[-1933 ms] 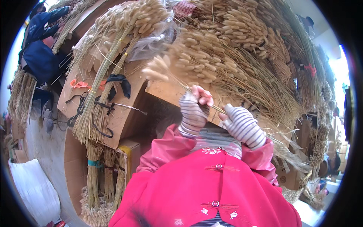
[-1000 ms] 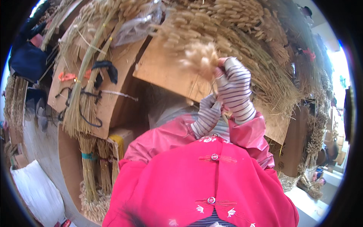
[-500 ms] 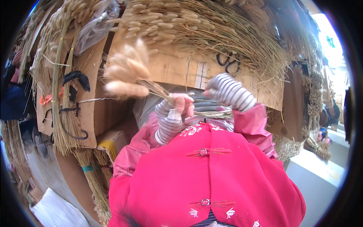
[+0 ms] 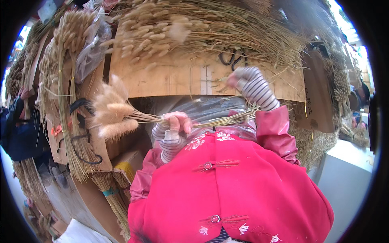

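My left hand (image 4: 178, 122), in a striped fingerless glove, is closed round the stems of a small bunch of dried bunny tail grass (image 4: 112, 110). The fluffy beige heads point left, and the stems run right across my front. Over the wooden table's front edge is my right hand (image 4: 245, 79), in a matching glove, its fingertips blurred; whether they hold a stem cannot be made out. A pair of black-handled scissors (image 4: 232, 59) lies just beyond it, the blades hidden under stalks. Past these, a broad heap of the same dried grass (image 4: 178, 34) covers the far part of the wooden table (image 4: 170, 79).
Tied bundles of dried grass (image 4: 67, 36) stand at the left beside cardboard (image 4: 95, 146) with black straps. Clear plastic (image 4: 158, 106) hangs below the table edge. A white box (image 4: 344, 174) stands at the right. Another person's dark sleeve (image 4: 14, 117) shows at the far left.
My left hand has moved slightly left and down with the bunch, which now lies flatter. My right hand has shifted a little right and up, away from the stems. The whole view has tilted slightly.
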Available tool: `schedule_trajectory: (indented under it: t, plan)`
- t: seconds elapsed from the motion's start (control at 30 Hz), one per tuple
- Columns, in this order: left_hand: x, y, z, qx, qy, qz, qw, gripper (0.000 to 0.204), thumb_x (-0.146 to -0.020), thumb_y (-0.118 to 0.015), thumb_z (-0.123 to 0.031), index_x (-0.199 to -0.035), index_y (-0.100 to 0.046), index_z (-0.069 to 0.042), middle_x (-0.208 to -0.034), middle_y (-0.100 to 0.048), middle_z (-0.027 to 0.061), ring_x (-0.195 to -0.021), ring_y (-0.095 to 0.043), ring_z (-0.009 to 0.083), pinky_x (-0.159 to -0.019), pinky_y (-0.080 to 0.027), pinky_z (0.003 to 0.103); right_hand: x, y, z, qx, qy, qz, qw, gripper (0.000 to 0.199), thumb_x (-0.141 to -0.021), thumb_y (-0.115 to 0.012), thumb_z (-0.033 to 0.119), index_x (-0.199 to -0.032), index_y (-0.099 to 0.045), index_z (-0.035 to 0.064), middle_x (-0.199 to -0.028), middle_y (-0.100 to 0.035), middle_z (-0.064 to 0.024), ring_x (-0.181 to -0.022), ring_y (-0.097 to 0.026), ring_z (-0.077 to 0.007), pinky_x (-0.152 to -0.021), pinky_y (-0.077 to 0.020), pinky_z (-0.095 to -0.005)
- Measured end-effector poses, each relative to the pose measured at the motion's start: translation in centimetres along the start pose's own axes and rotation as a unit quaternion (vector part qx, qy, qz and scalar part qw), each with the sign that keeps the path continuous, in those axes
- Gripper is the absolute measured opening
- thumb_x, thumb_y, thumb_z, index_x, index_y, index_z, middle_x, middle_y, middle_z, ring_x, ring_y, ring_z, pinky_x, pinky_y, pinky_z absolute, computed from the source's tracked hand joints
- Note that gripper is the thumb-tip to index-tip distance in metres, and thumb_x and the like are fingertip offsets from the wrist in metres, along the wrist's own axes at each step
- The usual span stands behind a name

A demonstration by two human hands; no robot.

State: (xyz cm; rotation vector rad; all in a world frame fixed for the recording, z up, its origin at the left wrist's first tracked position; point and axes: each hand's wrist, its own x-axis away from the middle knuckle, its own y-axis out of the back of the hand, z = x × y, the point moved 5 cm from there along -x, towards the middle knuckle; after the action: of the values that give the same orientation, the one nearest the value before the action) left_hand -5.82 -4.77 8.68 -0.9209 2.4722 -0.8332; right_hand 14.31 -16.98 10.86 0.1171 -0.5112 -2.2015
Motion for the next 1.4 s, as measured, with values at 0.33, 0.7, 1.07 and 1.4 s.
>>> schedule_trajectory:
  t: [0.33,0.7,1.07,1.4]
  plan:
    - [-1.2,0.5,1.4,-0.004,0.035,-0.036,0.999,0.020,-0.085,-0.051,-0.021,-0.082,-0.055,-0.001,-0.052,-0.045,0.0063,-0.044,-0.040,0.0122,-0.039,-0.032,0.024,3.5,12.2,8.1,-0.096,0.171,-0.351,0.915,0.015,-0.081,-0.057,0.014,-0.086,-0.063,0.0010,-0.071,-0.061,-0.0037,-0.057,-0.051,-0.0057,-0.052,-0.0402,-0.0171]
    - [-1.5,0.9,1.3,-0.004,0.035,-0.054,0.998,0.021,-0.086,-0.050,-0.020,-0.081,-0.055,0.000,-0.052,-0.045,0.0061,-0.045,-0.040,0.0124,-0.041,-0.032,0.026,-6.1,12.9,9.9,0.660,0.167,-0.431,0.592,0.013,-0.076,-0.058,0.008,-0.088,-0.063,0.0060,-0.084,-0.060,-0.0071,-0.062,-0.056,-0.0152,-0.060,-0.0448,-0.0283]
    - [-1.0,0.9,0.7,0.034,0.038,-0.020,0.999,0.020,-0.085,-0.052,-0.017,-0.083,-0.057,0.003,-0.059,-0.052,0.0085,-0.050,-0.049,0.0147,-0.047,-0.041,0.026,-0.2,-2.1,-4.0,0.520,-0.114,0.180,0.827,0.013,-0.066,-0.057,0.019,-0.065,-0.061,0.0067,-0.064,-0.056,-0.0162,-0.061,-0.055,-0.0334,-0.059,-0.0462,-0.0373]
    - [-1.2,0.8,1.3,0.009,0.081,-0.081,0.993,0.018,-0.085,-0.051,-0.017,-0.080,-0.054,0.000,-0.055,-0.046,0.0066,-0.047,-0.043,0.0137,-0.044,-0.037,0.027,-3.1,12.4,4.9,0.571,-0.048,-0.287,0.767,0.014,-0.074,-0.060,0.025,-0.078,-0.061,0.0114,-0.088,-0.058,-0.0117,-0.083,-0.057,-0.0270,-0.070,-0.0469,-0.0352]
